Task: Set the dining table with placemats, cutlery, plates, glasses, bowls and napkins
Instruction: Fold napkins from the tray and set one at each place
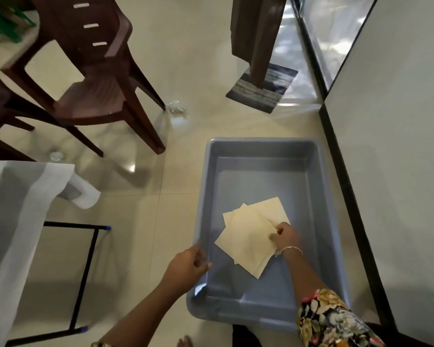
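Since the tub [261,142] on the floor shows nothing inside but the napkins [246,236], we judge the job is late-stage: other items prob. already taken out, napkins among the last to go. We can't confirm that, tho. Only a cloth-covered corner of the table [15,196] is in view at the left, and no placemats, plates or cutlery are visible on it. So what's left, at min., is lifting the napkins and laying them at the settings.

The R hand [284,236] pinches the stack at its right corner, thumb & fingers closed on the paper. The L hand [188,264] is at the tub's left rim w/ fingers curled. We can't tell if it actually grips the rim or just rests there.

The napkins sit in the tub's near half, approx. mid-width. They're squarish sheets, fanned out and turned diamond-wise to the tub walls, w/ one corner pointing left. The fan's long axis runs near-to-far, roughly along the tub's length, leaning right at the far end.
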`<state>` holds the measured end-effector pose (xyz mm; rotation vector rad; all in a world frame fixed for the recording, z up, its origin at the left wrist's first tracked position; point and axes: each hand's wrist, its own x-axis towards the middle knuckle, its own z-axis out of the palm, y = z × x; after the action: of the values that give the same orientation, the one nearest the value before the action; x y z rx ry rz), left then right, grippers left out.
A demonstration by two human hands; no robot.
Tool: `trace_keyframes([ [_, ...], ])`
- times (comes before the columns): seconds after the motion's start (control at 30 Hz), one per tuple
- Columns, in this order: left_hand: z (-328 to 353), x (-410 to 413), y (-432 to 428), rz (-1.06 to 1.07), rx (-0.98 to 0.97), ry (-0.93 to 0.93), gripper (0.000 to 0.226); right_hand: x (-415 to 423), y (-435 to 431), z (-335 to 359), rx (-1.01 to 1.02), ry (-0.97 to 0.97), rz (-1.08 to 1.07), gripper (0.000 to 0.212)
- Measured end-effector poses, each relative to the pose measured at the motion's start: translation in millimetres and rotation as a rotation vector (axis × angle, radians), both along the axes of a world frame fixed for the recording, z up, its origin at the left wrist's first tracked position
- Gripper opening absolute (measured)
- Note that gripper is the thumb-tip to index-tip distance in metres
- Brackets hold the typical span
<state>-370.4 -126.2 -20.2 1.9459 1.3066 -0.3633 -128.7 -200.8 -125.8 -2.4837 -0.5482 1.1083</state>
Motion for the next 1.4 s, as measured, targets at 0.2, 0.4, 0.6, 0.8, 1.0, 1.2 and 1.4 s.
trace_keyframes([
  [0.2, 10.7, -17.2, -8.8, 0.112, -0.014, -0.081, 0.015, -8.3, 4.7, 53.6, 0.356, 0.010, -0.100, 0.028],
  [0.4, 34.9, -44.4, -21.4, 0.305, -0.040, -0.236, 0.012, -62.9, 14.0, 144.6, 0.359, -0.192, 0.186, 0.032],
  [0.6, 74.4, -117.5, -54.4, 0.598, -0.103, -0.470, 0.015, -183.9, 4.7, 236.5, 0.417, -0.437, 0.688, 0.028],
  [0.8, 114.6, -230.7, -118.2, 0.994, -0.240, -0.799, 0.050, -333.5, -34.0, 328.4, 0.686, -0.313, 0.944, 0.010],
  [1.0, 137.5, -333.3, -173.1, 1.367, -0.438, -1.531, 0.058, -447.6, -66.1, 408.6, 0.888, 0.390, 0.959, 0.023],
  [1.2, 183.7, -415.6, -226.5, 1.324, -0.310, -2.005, 0.080, -526.5, -85.9, 432.0, 0.855, 0.732, 0.897, 0.016],
  [1.4, 210.1, -481.2, -266.0, 1.474, 0.055, -1.839, 0.020, -575.6, -81.7, 436.0, 0.824, 0.632, 0.974, 0.008],
])
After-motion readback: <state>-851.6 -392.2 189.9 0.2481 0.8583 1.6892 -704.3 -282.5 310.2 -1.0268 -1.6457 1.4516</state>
